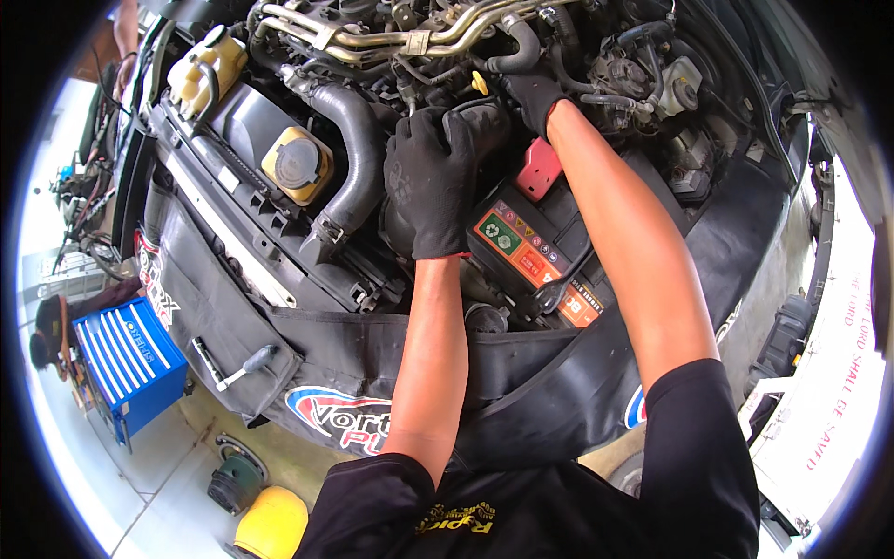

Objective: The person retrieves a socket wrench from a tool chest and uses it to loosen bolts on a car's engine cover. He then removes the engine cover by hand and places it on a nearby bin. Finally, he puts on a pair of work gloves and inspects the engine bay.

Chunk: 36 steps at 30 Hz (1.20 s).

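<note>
Both of my hands wear black gloves and reach into a car's engine bay. My left hand (430,182) is closed, its back toward me, beside a thick black hose (354,140). What its curled fingers grip is hidden. My right hand (535,101) reaches in beside a curved black hose (518,48), close to a yellow dipstick handle (480,83); its fingers are out of sight. Under my right forearm sits a car battery (521,244) with a red terminal cover (539,170). Metal pipes (419,43) run across the engine beyond my hands.
A dark fender cover (345,349) drapes the car's front edge, with a ratchet (247,366) lying on it. Yellowed reservoirs (207,70) and a coolant cap (298,163) sit left. A blue tool chest (130,359) and a yellow rounded object (272,524) stand on the floor.
</note>
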### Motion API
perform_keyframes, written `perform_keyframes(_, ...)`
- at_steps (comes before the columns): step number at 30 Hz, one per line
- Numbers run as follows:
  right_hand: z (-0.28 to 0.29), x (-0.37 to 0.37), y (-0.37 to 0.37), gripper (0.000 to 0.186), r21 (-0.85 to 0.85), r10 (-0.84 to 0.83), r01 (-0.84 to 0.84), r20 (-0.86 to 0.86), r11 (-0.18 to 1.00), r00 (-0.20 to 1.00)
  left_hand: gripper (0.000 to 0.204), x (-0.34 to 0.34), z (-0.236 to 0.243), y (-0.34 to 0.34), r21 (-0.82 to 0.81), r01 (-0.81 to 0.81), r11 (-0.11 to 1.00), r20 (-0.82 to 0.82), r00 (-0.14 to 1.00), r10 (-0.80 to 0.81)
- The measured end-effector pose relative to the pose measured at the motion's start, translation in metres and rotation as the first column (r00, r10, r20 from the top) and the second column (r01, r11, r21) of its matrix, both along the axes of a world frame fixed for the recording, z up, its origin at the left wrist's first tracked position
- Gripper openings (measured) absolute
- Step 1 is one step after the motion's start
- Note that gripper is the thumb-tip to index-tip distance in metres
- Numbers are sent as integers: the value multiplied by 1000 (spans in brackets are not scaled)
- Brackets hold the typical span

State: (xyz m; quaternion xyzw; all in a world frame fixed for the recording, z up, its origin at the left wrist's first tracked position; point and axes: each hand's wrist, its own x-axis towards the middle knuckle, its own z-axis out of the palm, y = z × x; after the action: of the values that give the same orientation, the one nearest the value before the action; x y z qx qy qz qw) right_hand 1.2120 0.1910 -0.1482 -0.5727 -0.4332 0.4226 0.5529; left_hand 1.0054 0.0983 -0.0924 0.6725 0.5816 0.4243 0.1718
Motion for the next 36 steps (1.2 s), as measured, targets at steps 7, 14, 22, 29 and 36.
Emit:
perform_keyframes(7, -10, 5, 1, 32, 74, -35, 23, 158, 997, 987, 24, 0, -2, 0, 20, -4, 1000, -40, 999, 5)
perform_keyframes(14, -16, 4, -1, 28, 123, -83, 57, 220, 991, 972, 24, 1, -7, -1, 51, -39, 998, -100, 994, 44)
perform_keyframes(22, -26, 3, -4, 25, 199, -183, 127, 299, 972, 937, 24, 1, -4, -2, 42, -15, 999, -66, 998, 17)
perform_keyframes(29, -18, 7, -3, 26, 158, -112, 67, 301, 985, 947, 24, 0, -1, -4, 27, -2, 1000, -56, 998, 4)
perform_keyframes(36, -6, 13, -14, 32, -9, 48, -47, 225, 999, 973, 25, -1, 2, -5, -2, 10, 1000, -39, 999, -10)
